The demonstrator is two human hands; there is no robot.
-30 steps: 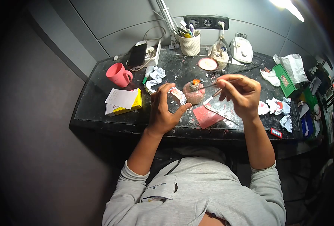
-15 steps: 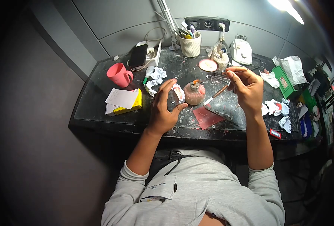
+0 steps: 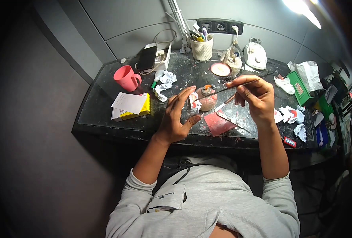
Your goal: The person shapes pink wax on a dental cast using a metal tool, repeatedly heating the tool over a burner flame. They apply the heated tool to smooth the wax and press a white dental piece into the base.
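Note:
My left hand (image 3: 176, 119) is closed around the edge of a small white plaster dental cast (image 3: 196, 107) with pink wax on it. Pinched in my right hand (image 3: 255, 97) is a thin dark wax-carving tool (image 3: 219, 92), its tip reaching left to the cast. Behind the tool stands a round glass spirit burner (image 3: 208, 104) with an orange flame at its wick. A knife with a brown and white handle (image 3: 220, 107) lies right of the burner. On a pink wax sheet (image 3: 219, 125) rests a slim metal blade-like tool (image 3: 233, 120).
A pink mug (image 3: 126, 79), a yellow box (image 3: 142, 107) with paper on it, and white casts (image 3: 162, 92) are on the left. At the back stand a pen basket (image 3: 202, 49) and a white device (image 3: 255, 55). More casts (image 3: 290, 114) and a green box (image 3: 299, 88) sit right.
My right hand has lowered slightly, and the tool has swung from beside the flame to the cast. My left hand and the cast have shifted slightly right.

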